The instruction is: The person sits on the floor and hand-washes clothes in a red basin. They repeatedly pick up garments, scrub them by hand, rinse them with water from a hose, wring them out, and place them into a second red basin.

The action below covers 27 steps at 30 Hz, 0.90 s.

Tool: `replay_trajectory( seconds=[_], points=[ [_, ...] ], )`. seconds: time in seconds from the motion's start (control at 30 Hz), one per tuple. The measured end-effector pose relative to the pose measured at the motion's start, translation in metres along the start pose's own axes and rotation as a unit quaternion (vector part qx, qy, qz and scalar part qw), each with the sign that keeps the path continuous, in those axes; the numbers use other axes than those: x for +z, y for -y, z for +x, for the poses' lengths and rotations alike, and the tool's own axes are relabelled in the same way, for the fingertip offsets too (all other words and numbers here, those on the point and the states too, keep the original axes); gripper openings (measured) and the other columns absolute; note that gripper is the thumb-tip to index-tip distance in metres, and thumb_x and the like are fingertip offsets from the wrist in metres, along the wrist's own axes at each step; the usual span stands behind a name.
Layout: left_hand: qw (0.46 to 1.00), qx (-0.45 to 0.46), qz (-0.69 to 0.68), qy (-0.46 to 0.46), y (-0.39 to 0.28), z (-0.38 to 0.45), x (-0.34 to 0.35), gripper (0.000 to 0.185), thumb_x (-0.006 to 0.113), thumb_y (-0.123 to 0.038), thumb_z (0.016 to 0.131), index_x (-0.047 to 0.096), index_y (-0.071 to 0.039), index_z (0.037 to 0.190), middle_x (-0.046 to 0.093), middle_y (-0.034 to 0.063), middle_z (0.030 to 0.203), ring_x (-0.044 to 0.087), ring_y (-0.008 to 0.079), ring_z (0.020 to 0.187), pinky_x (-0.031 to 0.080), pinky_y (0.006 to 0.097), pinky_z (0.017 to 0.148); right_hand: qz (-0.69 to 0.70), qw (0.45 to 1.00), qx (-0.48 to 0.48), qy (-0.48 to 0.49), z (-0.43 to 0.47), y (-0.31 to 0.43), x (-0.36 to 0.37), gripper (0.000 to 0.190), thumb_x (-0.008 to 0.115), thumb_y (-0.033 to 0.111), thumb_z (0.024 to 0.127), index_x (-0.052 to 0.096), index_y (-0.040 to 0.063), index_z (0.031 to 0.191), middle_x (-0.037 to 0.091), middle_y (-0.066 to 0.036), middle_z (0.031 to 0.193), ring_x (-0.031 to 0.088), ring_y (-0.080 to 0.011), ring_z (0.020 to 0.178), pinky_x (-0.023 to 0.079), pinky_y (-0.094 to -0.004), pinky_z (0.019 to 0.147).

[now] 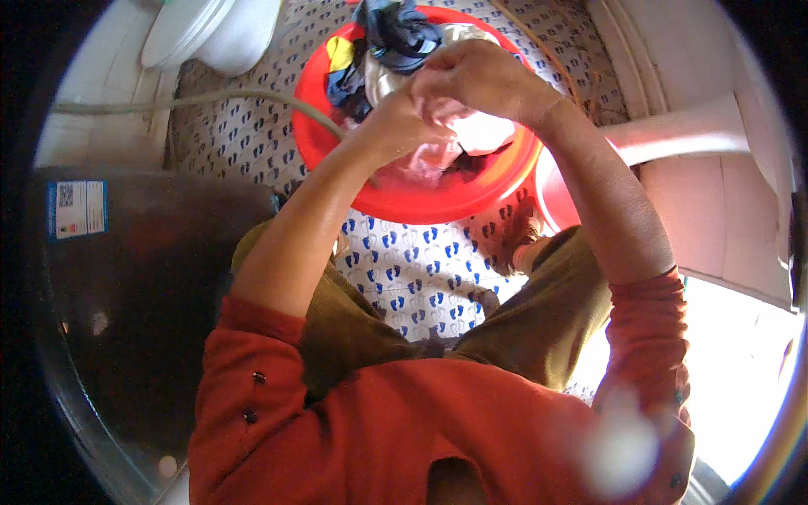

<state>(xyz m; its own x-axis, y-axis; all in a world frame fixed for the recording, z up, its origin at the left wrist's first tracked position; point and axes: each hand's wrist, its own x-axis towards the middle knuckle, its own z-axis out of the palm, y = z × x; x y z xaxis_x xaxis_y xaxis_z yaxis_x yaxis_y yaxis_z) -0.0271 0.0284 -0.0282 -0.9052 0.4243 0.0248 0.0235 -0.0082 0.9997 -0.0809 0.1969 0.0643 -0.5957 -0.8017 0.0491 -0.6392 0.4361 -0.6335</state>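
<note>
Both hands are close together over a round red plastic tub (429, 211) on the floor. My left hand (401, 126) grips a wet pink cloth (432, 154), its fingers partly hidden in the folds. From the right, my right hand (483, 79) is closed on the upper part of the same cloth, which hangs down into the tub. Beyond the hands lie dark blue-grey clothes (401, 35), a cream cloth (379, 79) and a yellow piece (340, 53). A pale hose (252, 93) reaches over the tub's left rim.
A white toilet (233, 38) stands at the upper left. At the right is a pink-red bucket (558, 189) beside a tiled wall (682, 208). A dark glossy panel (145, 303) with a printed label fills the left side. The floor (404, 271) has a footprint pattern.
</note>
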Motion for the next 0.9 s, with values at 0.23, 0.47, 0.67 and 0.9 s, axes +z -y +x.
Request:
replay_trajectory(
  seconds=[0.23,0.47,0.67,0.9],
  points=[
    [0.997,-0.044,0.003,-0.063,-0.004,0.012,0.008,0.061,0.076,0.006,0.074,0.053,-0.001,0.129,0.062,0.0056,0.122,0.061,0.0138,0.108,0.053,0.0288,0.091,0.171,0.973,0.083,-0.132,-0.036,0.04,-0.027,0.027,0.063,0.02,0.082,0.07,-0.001,0.099,0.068,-0.007,0.085,0.063,-0.0122,0.08,0.051,-0.028,0.076],
    [0.983,-0.024,-0.089,-0.158,0.03,0.032,0.006,0.064,0.078,0.006,0.066,0.052,-0.002,0.124,0.062,0.008,0.114,0.062,0.0175,0.102,0.052,0.0307,0.086,0.38,0.882,0.156,-0.229,-0.065,-0.021,-0.013,0.025,0.061,0.015,0.09,0.066,-0.001,0.108,0.069,-0.009,0.098,0.067,-0.0134,0.09,0.053,-0.0252,0.082],
    [0.943,0.002,-0.177,-0.28,0.006,0.044,0.019,0.072,0.064,0.015,0.059,0.05,-0.002,0.127,0.061,0.0127,0.112,0.062,0.0274,0.104,0.056,0.0358,0.087,0.513,0.786,0.299,-0.171,-0.077,-0.122,0.035,0.039,0.066,0.031,0.088,0.061,0.009,0.121,0.064,-0.003,0.114,0.064,-0.0156,0.099,0.055,-0.0347,0.081],
    [0.916,0.038,-0.328,-0.228,0.0,0.043,0.017,0.065,0.053,0.009,0.061,0.05,0.002,0.125,0.057,0.0155,0.124,0.057,0.0312,0.118,0.051,0.0402,0.1,0.805,0.485,0.303,-0.157,-0.056,-0.08,0.096,0.061,0.068,0.046,0.087,0.053,0.007,0.132,0.059,-0.014,0.123,0.055,-0.0326,0.117,0.047,-0.0524,0.094]
  ],
)
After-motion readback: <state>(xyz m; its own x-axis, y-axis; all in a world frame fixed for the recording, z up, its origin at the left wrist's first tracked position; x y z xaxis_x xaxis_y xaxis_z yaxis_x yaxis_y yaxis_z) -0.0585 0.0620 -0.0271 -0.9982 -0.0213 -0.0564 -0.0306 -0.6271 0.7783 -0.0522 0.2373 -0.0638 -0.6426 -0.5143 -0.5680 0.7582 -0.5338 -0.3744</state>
